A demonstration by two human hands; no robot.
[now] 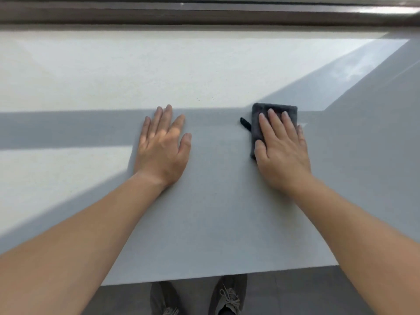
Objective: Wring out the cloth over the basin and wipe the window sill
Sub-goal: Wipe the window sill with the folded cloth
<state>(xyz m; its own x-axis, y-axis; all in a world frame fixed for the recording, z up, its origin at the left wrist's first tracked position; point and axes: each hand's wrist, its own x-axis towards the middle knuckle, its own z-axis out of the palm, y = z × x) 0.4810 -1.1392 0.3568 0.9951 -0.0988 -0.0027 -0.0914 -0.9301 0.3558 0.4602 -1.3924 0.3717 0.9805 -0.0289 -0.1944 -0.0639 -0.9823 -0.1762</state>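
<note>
Grey folded cloth (270,119) sits flat on the window sill (204,83), pinned under the right hand (281,151). Right grip: fingers spread and flat, palm down, pressing the cloth rather than closing round it. Left hand (162,144) is flat on the bare sill, well apart from the cloth, open, holding nothing; looks like a brace.

Step in hand, as I read it: wiping. No basin in view, so wringing is likely behind us, but I can't confirm that. Can't tell if the cloth is damp.

Cloth: dark grey, plush, folded to a compact rectangle, far edge just at the line where shade meets sunlit sill. A small black tab or loop (245,123) sticks out at its left side. About half is covered by the hand.

Next move likely calls for even downward pressure and a sideways or forward slide, keeping the fold from rolling up. Far sunlit strip toward the window frame (204,17) needs a longer reach. Sill is pale, smooth, nothing standing on it. Shoes (229,296) visible below the front edge.
</note>
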